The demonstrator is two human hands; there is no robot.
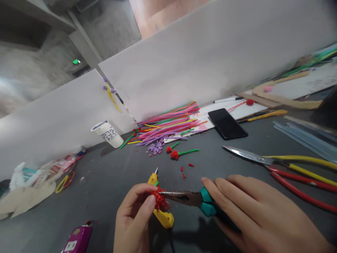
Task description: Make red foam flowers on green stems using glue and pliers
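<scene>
Between the thumb and fingers of my left hand (pixel 137 218) is a red chenille flower (pixel 160 199) with a bit of green at its top. My right hand (pixel 252 211) is wrapped round teal-handled needle-nose pliers (pixel 186 198), whose tips touch the red tufts. Whether the jaws grip a tuft is too small to tell. Below and behind the flower lies a yellow glue gun (pixel 165 218) with a metal nozzle, partly hidden by my left hand. Two red flowers with green stems, one a larger flower (pixel 174 155), lie farther back beside small red scraps (pixel 191 164).
Large scissors (pixel 265 160) with red and yellow handles lie at right, near a black phone (pixel 228 123). A heap of coloured chenille stems (pixel 168 126) and purple snippets (pixel 156 147) sit before the white partition. A paper cup (pixel 110 135) stands left; a purple object (pixel 77 239) lies front left.
</scene>
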